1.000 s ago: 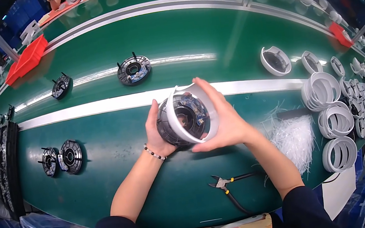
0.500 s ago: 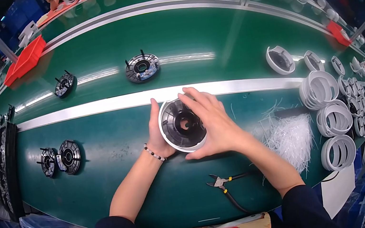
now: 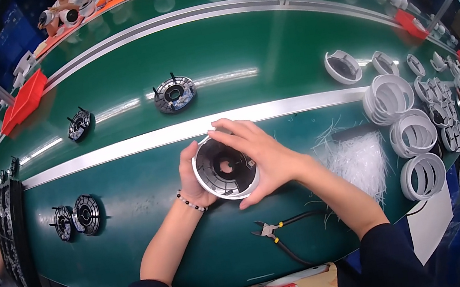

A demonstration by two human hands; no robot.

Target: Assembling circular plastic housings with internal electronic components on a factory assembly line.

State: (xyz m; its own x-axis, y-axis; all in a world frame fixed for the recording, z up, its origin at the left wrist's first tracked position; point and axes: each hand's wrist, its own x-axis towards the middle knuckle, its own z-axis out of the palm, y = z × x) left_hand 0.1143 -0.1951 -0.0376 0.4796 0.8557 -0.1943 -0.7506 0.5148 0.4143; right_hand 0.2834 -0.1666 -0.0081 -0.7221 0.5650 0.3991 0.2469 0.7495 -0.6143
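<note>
Both my hands hold a round white housing with a black inside point(image 3: 208, 168) above the near side of the green bench. Its open face is turned up toward me, and a round hole shows at its middle. My left hand point(image 3: 190, 177), with a beaded bracelet at the wrist, wraps its left side. From the right, my right hand point(image 3: 272, 158) grips it, fingers over the far rim and thumb at the near rim. Below the hands lie diagonal cutters point(image 3: 267, 230) with black and yellow handles, jaws apart.
To the right are a heap of thin white plastic strips point(image 3: 361, 164) and stacked white rings point(image 3: 423, 178). Black ribbed discs lie at left point(image 3: 88, 214) and on the far strip point(image 3: 175, 95). A black rack point(image 3: 13, 234) stands far left, beyond it a red tray point(image 3: 29, 104).
The view has shifted a little. The housing has tilted in my hands, so more of its inner wall shows. My right fingers have moved slightly along the rim; both hands keep their hold.
</note>
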